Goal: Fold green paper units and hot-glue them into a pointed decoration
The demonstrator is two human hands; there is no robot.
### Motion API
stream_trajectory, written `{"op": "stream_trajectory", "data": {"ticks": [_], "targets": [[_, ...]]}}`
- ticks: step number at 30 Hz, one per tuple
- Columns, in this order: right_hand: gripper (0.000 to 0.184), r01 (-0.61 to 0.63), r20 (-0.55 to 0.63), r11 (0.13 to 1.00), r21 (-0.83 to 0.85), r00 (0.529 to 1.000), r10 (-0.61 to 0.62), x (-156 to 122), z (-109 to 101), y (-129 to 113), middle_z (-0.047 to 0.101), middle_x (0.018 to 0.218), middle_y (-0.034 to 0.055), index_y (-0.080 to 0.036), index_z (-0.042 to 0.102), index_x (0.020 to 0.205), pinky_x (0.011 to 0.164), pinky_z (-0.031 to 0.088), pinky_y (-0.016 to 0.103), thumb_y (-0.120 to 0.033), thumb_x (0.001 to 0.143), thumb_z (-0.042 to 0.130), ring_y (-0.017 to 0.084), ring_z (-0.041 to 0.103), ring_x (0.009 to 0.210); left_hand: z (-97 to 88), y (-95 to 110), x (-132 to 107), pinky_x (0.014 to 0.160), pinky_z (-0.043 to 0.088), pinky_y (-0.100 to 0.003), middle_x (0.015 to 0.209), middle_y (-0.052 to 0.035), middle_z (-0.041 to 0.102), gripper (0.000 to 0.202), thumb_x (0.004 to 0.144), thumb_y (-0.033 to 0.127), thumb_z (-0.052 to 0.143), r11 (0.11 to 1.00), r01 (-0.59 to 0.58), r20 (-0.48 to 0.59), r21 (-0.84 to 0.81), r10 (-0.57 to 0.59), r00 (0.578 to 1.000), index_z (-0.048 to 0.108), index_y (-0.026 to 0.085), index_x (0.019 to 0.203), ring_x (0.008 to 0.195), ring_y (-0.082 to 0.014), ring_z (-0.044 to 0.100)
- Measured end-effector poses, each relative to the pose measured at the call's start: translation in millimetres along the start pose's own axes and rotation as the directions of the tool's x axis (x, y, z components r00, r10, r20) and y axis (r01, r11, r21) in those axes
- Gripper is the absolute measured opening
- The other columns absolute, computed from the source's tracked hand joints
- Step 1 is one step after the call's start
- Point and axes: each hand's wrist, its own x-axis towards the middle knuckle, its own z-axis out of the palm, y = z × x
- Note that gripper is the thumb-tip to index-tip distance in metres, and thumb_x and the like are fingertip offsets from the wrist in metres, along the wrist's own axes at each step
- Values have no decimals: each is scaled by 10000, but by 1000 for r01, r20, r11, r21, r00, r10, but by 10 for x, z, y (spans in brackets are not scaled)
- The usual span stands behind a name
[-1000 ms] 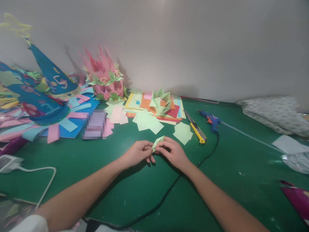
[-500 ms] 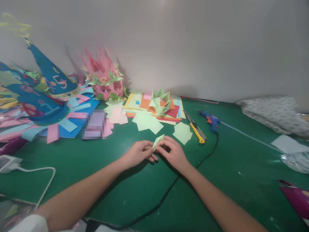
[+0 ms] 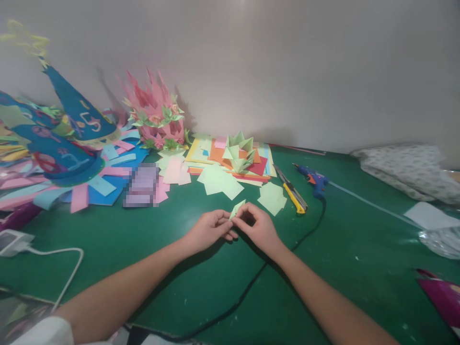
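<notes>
Between my two hands is a small folded piece of light green paper (image 3: 237, 208), held a little above the green tabletop. My left hand (image 3: 212, 227) pinches its lower left end between thumb and fingers. The thumb and fingertips of my right hand (image 3: 256, 223) press on its right side and cover part of it. Just beyond lie loose light green paper squares (image 3: 220, 182), with another small pile of green squares (image 3: 272, 197) to the right. A ring of folded green paper points (image 3: 239, 152) stands on coloured sheets behind them.
A yellow utility knife (image 3: 293, 194) and a blue glue gun (image 3: 313, 179) lie to the right; the gun's black cord (image 3: 247, 287) crosses the table under my right arm. Blue cone hats (image 3: 77, 108) and a pink paper crown (image 3: 154, 115) stand left. A white cable (image 3: 77, 268) runs near my left arm.
The folded green paper has tilted slightly and shifted a little right. My left fingers have moved closer to the right hand's fingertips.
</notes>
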Motion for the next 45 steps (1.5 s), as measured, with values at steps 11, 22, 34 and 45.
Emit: {"op": "stream_trajectory", "data": {"ticks": [11, 22, 34, 45], "targets": [[422, -170, 47, 887, 430, 985, 166, 41, 0, 45, 517, 685, -84, -255, 359, 918, 579, 455, 252, -270, 681, 708, 105, 531, 592, 41, 9, -3, 544, 496, -193, 787, -60, 667, 380, 766, 448, 640, 996, -43, -19, 78, 45, 999, 512, 115, 897, 623, -107, 651], [484, -216, 116, 843, 493, 976, 182, 47, -42, 6, 609, 771, -43, -260, 371, 1052, 667, 462, 287, -280, 703, 705, 132, 586, 698, 28, 13, -2, 476, 464, -170, 830, -80, 699, 290, 802, 348, 625, 998, -43, -48, 39, 45, 998, 429, 151, 884, 580, -109, 658], [501, -201, 152, 816, 542, 978, 140, 47, -33, 33, 599, 793, -44, -275, 384, 1085, 675, 472, 274, -266, 709, 715, 132, 592, 746, -13, 16, 6, 424, 401, -146, 760, -62, 682, 288, 748, 363, 657, 982, -52, -83, 184, 68, 994, 549, 110, 833, 487, -56, 570], [275, -231, 142, 875, 425, 972, 188, 47, -58, 41, 626, 781, 4, -199, 586, 866, 726, 473, 301, -387, 708, 709, 145, 588, 747, -25, 33, 15, 388, 381, -139, 724, -52, 684, 335, 757, 424, 648, 990, -86, -141, 112, 101, 985, 496, 128, 795, 453, -54, 564]]}}
